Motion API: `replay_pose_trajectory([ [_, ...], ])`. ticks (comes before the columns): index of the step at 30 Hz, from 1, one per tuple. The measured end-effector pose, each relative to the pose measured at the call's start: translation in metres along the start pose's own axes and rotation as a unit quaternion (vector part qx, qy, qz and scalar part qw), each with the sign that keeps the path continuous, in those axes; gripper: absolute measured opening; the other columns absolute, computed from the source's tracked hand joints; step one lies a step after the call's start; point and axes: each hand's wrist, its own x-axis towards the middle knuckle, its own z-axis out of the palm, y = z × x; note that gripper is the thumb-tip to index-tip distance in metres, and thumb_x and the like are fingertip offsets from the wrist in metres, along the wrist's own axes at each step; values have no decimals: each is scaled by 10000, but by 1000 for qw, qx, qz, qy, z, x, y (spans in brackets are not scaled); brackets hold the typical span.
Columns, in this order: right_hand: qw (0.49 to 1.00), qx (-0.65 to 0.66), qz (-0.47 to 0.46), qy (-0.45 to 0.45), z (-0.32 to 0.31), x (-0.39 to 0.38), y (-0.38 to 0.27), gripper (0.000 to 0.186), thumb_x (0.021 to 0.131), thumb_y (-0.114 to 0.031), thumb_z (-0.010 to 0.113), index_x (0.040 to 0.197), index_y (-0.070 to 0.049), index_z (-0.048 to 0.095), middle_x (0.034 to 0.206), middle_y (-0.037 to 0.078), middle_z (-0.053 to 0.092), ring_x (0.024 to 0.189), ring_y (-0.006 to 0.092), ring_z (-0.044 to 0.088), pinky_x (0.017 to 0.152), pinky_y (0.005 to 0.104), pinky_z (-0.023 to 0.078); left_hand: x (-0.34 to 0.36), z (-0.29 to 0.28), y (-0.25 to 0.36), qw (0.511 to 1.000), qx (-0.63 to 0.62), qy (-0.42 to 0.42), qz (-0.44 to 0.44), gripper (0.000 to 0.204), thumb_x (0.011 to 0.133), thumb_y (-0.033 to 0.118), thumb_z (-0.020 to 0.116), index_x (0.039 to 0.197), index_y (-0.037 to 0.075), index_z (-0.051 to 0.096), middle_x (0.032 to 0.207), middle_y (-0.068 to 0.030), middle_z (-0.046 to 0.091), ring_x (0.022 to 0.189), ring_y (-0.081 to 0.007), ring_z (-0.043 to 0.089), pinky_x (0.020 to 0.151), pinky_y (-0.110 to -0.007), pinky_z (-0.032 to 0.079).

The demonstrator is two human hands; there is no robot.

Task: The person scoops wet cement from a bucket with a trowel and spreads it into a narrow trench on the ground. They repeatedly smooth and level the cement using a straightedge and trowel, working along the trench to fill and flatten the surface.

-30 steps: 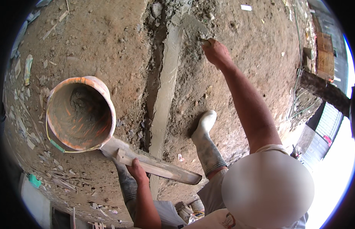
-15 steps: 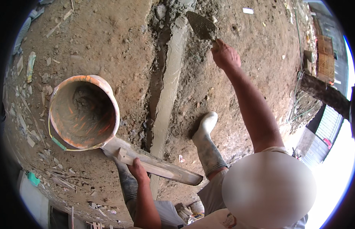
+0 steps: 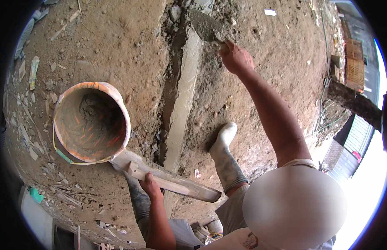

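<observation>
My right hand is closed round the handle of a pointed trowel. Its mortar-smeared blade lies over the far end of a strip of smooth wet mortar that runs along the ground. Nearer me, my left hand grips the handle of a long wooden float, held slantwise across the near part of the strip. To the left stands an orange bucket, its inside coated with grey mortar and some mortar at its bottom. The float's far left end is beside the bucket's rim.
Rough soil with a narrow trench borders the mortar strip's left side. My rubber boots stand on either side of it. Scraps of wood and rubble litter the left. A dark beam and wooden crates are at right.
My right hand has moved left and slightly away from me, bringing the trowel blade from beside the strip to over it. The left hand, float and bucket have stayed put.
</observation>
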Motion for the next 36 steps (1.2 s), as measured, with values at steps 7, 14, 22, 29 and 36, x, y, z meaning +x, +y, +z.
replay_pose_trajectory([
  [7,953,293,67,29,41,68,47,569,935,-451,601,1301,-19,541,921,170,701,611,241,662,678,364,550,-1,-1,0,1000,5,5,-8,632,877,128,560,1454,-7,340,1410,-159,466,1245,-299,494,1053,-415,394],
  [14,960,278,32,-12,98,80,80,517,955,-395,582,1334,-48,535,1102,181,693,928,286,692,852,386,534,-2,9,-5,1000,21,0,-20,629,887,96,548,1465,-16,327,1418,-162,461,1245,-289,495,1069,-392,376],
  [22,994,80,-46,-64,117,-5,91,436,963,-482,473,1310,-218,490,1134,200,664,1052,409,632,895,494,502,-10,15,8,999,20,24,-35,600,895,100,551,1448,-11,349,1410,-149,468,1238,-280,498,1055,-393,385],
  [29,996,83,28,9,89,30,78,407,955,-477,490,1248,-202,555,1080,182,684,1014,409,645,860,483,512,-5,6,-12,999,40,21,-23,573,893,153,557,1421,4,392,1359,-134,498,1184,-280,520,1009,-411,422],
  [36,994,86,63,-9,64,27,81,384,950,-473,466,1194,-198,577,1033,175,690,992,398,648,838,469,504,-7,12,-5,999,29,4,-16,586,893,148,557,1435,12,380,1387,-129,483,1221,-280,492,1037,-408,390],
])
